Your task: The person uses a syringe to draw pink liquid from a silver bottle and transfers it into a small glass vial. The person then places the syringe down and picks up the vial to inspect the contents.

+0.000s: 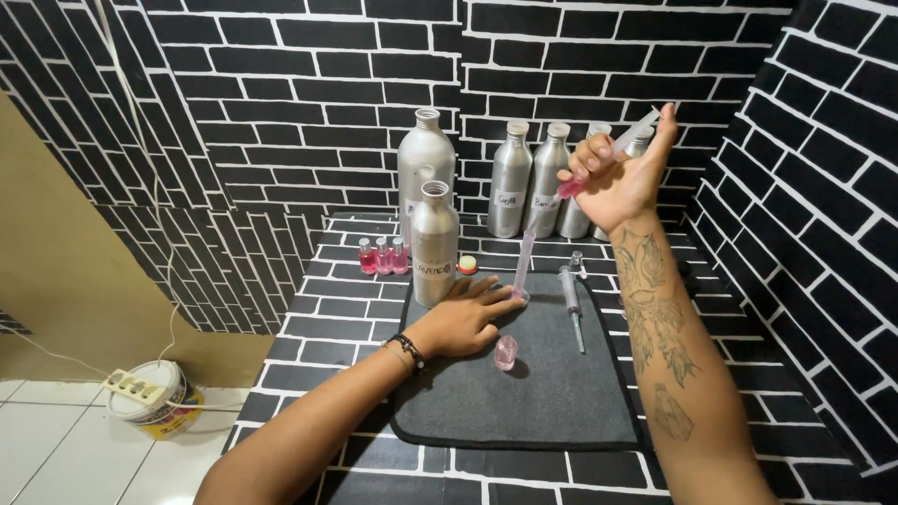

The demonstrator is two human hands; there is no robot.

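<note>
My right hand [622,178] is raised above the table and grips a syringe [608,154] with pink liquid at its tip. The tip points down into a tall thin measuring cylinder [524,262] that stands on a dark grey mat [552,383]. My left hand [465,318] rests on the mat with its fingers at the cylinder's base. A small pink bottle [506,353] stands on the mat just in front of my left hand.
An open aluminium bottle [435,245] stands left of the cylinder, a larger one [426,159] behind it, more capped ones [510,178] at the back wall. Three small pink bottles [383,255] sit at the left. A second syringe [572,304] lies on the mat. A power strip [140,382] lies on a bucket on the floor.
</note>
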